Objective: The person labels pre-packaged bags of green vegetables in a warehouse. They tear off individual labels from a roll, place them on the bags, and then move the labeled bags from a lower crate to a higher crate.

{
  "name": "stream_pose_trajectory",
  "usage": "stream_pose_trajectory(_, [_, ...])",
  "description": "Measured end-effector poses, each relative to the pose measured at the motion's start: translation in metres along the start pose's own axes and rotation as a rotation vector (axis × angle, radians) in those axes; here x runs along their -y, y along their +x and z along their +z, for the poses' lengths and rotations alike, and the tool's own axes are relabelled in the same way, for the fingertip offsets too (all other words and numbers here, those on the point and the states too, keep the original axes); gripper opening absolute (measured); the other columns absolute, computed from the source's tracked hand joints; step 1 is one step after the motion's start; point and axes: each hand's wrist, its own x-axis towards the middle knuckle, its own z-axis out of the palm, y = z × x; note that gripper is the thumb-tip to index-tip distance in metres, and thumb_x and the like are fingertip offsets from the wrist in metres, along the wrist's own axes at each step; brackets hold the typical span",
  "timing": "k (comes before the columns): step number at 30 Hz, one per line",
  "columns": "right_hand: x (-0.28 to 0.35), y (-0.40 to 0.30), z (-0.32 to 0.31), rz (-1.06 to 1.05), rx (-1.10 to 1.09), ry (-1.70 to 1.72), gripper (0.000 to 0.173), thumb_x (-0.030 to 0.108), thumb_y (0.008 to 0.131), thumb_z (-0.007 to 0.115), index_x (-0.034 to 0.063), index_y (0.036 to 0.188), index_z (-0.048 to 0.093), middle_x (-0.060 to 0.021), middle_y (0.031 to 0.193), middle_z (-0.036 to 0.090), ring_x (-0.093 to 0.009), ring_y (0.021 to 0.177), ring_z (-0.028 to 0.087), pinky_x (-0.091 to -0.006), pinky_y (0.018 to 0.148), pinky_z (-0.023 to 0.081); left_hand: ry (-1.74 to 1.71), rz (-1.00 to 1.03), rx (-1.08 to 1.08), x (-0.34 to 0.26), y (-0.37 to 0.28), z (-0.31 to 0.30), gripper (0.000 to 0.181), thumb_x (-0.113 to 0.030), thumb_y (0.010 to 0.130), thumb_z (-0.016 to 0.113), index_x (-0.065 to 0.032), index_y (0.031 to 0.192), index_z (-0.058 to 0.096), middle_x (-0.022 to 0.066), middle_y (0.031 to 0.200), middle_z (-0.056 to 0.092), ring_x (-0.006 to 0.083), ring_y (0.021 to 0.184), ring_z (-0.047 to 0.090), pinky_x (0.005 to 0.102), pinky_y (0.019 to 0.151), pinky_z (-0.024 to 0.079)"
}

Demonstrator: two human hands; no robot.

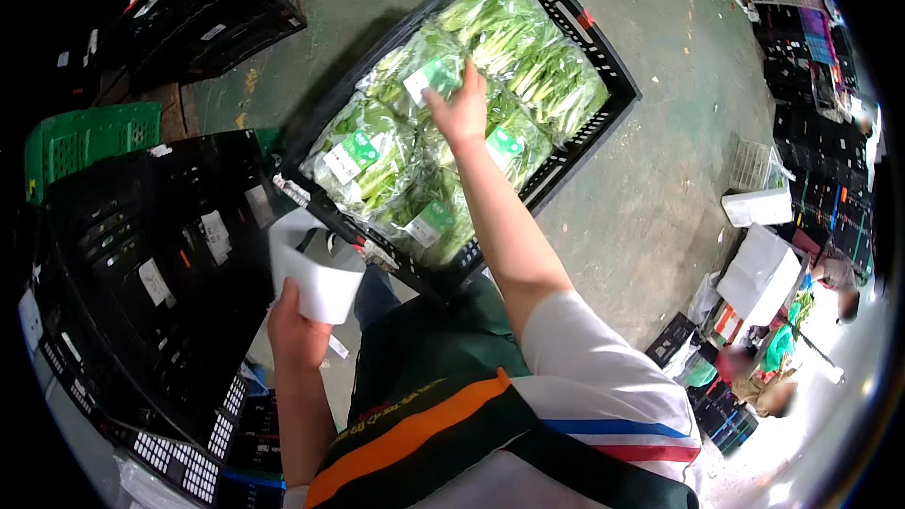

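Note:
A black plastic crate (580, 21) holds several clear bags of leafy green vegetables (558, 78). Green and white labels lie on some of the bags, one of them on the front left bag (351, 155). My right hand (463, 109) reaches over the middle of the crate, with its thumb at a green and white label (430, 80); whether the fingers press on the label or the bag cannot be told. Near the crate's lower left corner, my left hand (300, 329) grips a curled strip of white label paper (322, 286), which loops above the fingers.
Stacked black crates (162, 261) stand close on the left, beside a green crate (92, 141). More black crates (219, 14) are at the upper left. Far right, across the green floor (608, 226), are a white foam box (760, 276), further crates and several people.

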Motion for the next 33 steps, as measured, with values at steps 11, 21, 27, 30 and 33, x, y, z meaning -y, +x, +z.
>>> stream_pose_trajectory(11, [0.092, -0.148, -0.07, 0.056, 0.984, 0.658, 0.019, 0.015, 0.072, 0.069, 0.0021, 0.084, 0.061, -0.0091, 0.065, 0.059, -0.015, 0.06, 0.057, -0.0293, 0.055, 0.045, 0.102, 0.131, 0.085, -0.007, 0.02, 0.035, 0.047, -0.033, 0.092, 0.042, 0.0084, 0.115, 0.044, 0.0157, 0.11, 0.053, 0.0245, 0.103, 0.051, 0.0371, 0.09, 0.04])
stream_pose_trajectory(21, [0.1, -0.128, -0.098, -0.731, 0.489, 0.328, 0.017, 0.015, 0.07, 0.064, 0.0063, 0.083, 0.059, -0.0051, 0.071, 0.052, -0.023, 0.065, 0.056, -0.0335, 0.058, 0.045, 0.346, 0.164, 0.002, 0.01, 0.027, 0.042, 0.031, -0.016, 0.087, 0.047, 0.0116, 0.1, 0.051, 0.0147, 0.098, 0.056, 0.0204, 0.089, 0.056, 0.0339, 0.08, 0.045])
stream_pose_trajectory(27, [0.092, -0.12, -0.101, -0.726, 0.464, 0.259, 0.012, 0.015, 0.069, 0.062, 0.0077, 0.076, 0.057, -0.0042, 0.072, 0.051, -0.021, 0.066, 0.054, -0.0314, 0.058, 0.044, 0.439, 0.187, -0.12, 0.018, 0.034, 0.053, 0.027, -0.015, 0.085, 0.049, 0.0106, 0.094, 0.053, 0.0142, 0.094, 0.055, 0.0206, 0.087, 0.055, 0.0336, 0.077, 0.045])
stream_pose_trajectory(30, [0.089, -0.115, -0.103, -0.737, 0.449, 0.247, 0.01, 0.013, 0.067, 0.062, 0.0082, 0.073, 0.056, -0.0041, 0.074, 0.051, -0.02, 0.069, 0.054, -0.0306, 0.058, 0.045, 0.402, 0.137, -0.081, 0.021, 0.041, 0.053, 0.028, -0.016, 0.085, 0.048, 0.01, 0.096, 0.053, 0.0134, 0.094, 0.055, 0.0202, 0.087, 0.056, 0.0332, 0.077, 0.045])
stream_pose_trajectory(33, [0.083, -0.11, -0.104, -0.806, 0.434, 0.236, 0.011, 0.011, 0.064, 0.061, 0.0082, 0.072, 0.055, -0.004, 0.078, 0.053, -0.019, 0.072, 0.055, -0.0303, 0.057, 0.045, 0.284, 0.113, -0.131, 0.024, 0.044, 0.068, 0.029, -0.017, 0.086, 0.047, 0.0093, 0.098, 0.053, 0.0126, 0.094, 0.056, 0.02, 0.086, 0.056, 0.0329, 0.076, 0.045])
